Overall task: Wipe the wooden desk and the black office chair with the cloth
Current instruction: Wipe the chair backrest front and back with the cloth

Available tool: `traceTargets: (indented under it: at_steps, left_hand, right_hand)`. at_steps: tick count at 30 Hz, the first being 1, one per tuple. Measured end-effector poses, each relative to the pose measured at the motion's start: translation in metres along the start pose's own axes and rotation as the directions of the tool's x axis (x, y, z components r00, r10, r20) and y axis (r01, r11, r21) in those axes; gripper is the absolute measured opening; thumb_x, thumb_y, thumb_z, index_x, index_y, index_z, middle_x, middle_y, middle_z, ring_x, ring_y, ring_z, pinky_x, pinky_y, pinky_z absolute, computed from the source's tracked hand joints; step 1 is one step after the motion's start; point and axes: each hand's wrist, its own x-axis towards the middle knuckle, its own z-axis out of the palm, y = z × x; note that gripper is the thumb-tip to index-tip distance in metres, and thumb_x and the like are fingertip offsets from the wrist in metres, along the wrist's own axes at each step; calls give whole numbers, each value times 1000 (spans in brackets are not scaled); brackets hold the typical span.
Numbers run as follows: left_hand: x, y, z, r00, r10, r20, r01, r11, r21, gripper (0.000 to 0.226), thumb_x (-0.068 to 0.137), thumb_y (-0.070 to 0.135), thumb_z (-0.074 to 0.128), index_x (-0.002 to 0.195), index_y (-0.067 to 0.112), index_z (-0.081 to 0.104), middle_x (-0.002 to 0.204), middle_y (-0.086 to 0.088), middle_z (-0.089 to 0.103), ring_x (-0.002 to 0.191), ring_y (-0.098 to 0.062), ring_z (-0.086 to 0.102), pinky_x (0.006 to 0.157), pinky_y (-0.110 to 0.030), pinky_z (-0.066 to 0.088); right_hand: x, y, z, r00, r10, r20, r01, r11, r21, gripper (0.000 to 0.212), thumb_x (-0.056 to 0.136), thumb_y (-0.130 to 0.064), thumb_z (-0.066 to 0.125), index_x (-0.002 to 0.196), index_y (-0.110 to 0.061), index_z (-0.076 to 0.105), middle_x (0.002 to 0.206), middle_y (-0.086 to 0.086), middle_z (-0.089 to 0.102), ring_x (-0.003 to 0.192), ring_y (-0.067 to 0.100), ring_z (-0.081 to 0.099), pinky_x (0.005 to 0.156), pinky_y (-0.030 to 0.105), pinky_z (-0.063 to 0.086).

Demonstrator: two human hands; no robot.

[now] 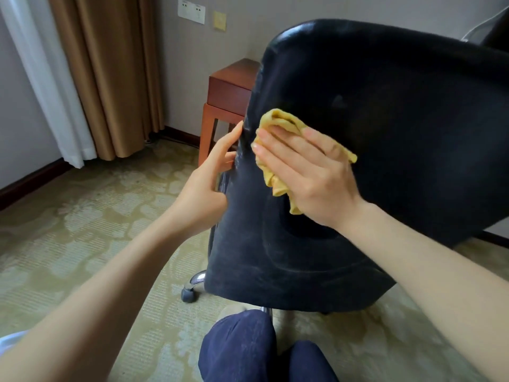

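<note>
Left hand is clamped round the side edge of the black office chair, a smart hold since it probably rolls. The wooden worktop sits beyond that hand. Just right, the soft, bunched cloth lies on the slick backrest under the flat-fingered right hand.

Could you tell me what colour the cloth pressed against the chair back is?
Mustard yellow; the cloth shows in the head view.
</note>
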Motion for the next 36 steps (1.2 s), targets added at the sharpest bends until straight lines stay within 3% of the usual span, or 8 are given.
traceTargets:
  at_steps: [5, 10, 13, 17, 20, 28, 33, 36]
  left_hand:
    - [3, -6, 5, 999, 37, -1, -37, 999, 22, 100, 71, -22, 39, 148, 39, 19, 143, 3, 46, 136, -10, 37, 111, -35, 34]
    - [4, -12, 12, 998, 54, -37, -53, 998, 26, 99, 69, -20, 34, 148, 37, 20, 142, 1, 45, 135, -9, 37, 98, -1, 31]
    - [2, -11, 17, 997, 48, -53, -48, 999, 8, 97, 69, -18, 35, 146, 38, 20, 145, 5, 40, 136, -5, 33, 91, 7, 26]
    - [1, -16, 23, 998, 32, -62, -31, 999, 13, 106, 73, -28, 36, 142, 50, 17, 149, 12, 31, 139, -7, 26, 102, -12, 24]
    - [-1, -16, 25, 997, 40, -59, -40, 999, -2, 103, 81, -23, 45, 131, 63, 18, 137, 26, 35, 135, -2, 30, 98, -9, 29]
    - [-5, -15, 39, 995, 71, -75, -74, 996, -48, 97, 87, -11, 54, 125, 68, 14, 128, 43, 28, 123, 20, 29, 95, 2, 27]
    - [-9, -15, 40, 997, 49, -59, -51, 998, -28, 104, 83, -19, 49, 128, 68, 17, 145, 20, 30, 137, -3, 26, 110, -28, 28]
    - [-9, -16, 39, 997, 50, -56, -52, 998, -32, 97, 84, -19, 49, 139, 56, 22, 143, 17, 36, 135, -3, 32, 103, -26, 34]
  right_hand:
    - [-21, -24, 27, 998, 37, 46, -35, 998, -44, 37, 95, -14, 56, 132, -15, 57, 136, 2, 54, 126, 13, 50, 107, 29, 33]
    - [-46, -31, 35, 990, -57, 131, 56, 998, 10, 41, 94, -15, 56, 135, -15, 53, 139, -1, 51, 129, 10, 47, 109, 27, 33]
    - [-66, -40, 32, 957, -112, 268, 106, 994, 37, 41, 96, -15, 50, 137, -14, 50, 142, 1, 48, 131, 12, 45, 112, 28, 28]
    - [-93, -43, 24, 872, -182, 454, 123, 980, 158, 38, 97, -10, 42, 132, -12, 55, 137, 1, 53, 128, 13, 49, 114, 31, 26]
    - [-108, -28, 2, 846, -210, 490, 139, 974, 178, 38, 92, -4, 44, 124, -11, 62, 130, 2, 59, 120, 14, 57, 110, 31, 32]
    - [-74, 32, -54, 992, 54, 118, -55, 999, 0, 36, 88, 8, 61, 121, -7, 63, 125, 7, 61, 118, 21, 57, 98, 39, 48]
    - [-20, 46, -67, 989, 72, -131, -87, 990, -110, 31, 87, 5, 65, 116, -6, 67, 122, 9, 63, 117, 24, 58, 95, 40, 47]
    - [9, 41, -63, 969, 98, -225, -130, 982, -133, 28, 91, 1, 62, 117, -8, 66, 122, 10, 63, 119, 25, 56, 101, 40, 42]
